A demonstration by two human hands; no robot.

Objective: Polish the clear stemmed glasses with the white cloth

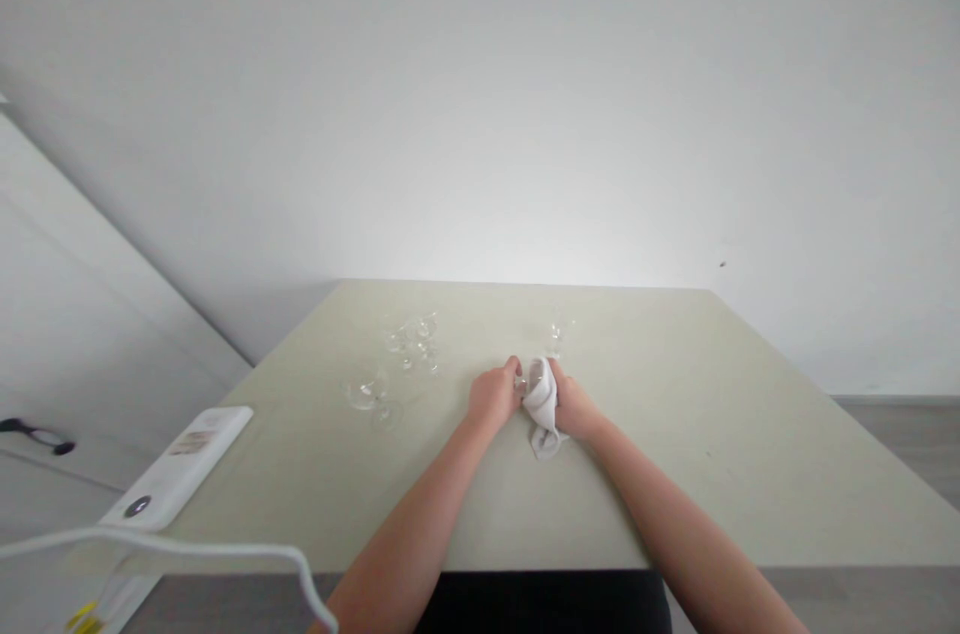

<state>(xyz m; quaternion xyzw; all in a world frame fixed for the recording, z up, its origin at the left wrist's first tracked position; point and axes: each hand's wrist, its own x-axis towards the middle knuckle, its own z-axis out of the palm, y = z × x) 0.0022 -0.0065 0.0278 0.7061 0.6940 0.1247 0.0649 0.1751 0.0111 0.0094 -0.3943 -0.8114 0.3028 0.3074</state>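
Observation:
My left hand [495,396] is closed on a small clear glass [520,384], most of which is hidden by the fingers and the cloth. Wrapped around the glass's other end is a white cloth [541,398], its loose tail hanging toward the table. My right hand [576,404] grips that cloth from the right side. Just beyond my hands, a clear stemmed glass [557,332] stands on the table. To the left, several clear glasses [415,339] are grouped together, and nearer to me another stemmed glass [366,394] is on the tabletop.
The pale table [675,474] reaches back to a white wall [525,114]. On its left edge lies a white box-like device [180,464]. A white cable [187,546] crosses the lower left. A white cabinet with a dark handle [37,435] stands at the left.

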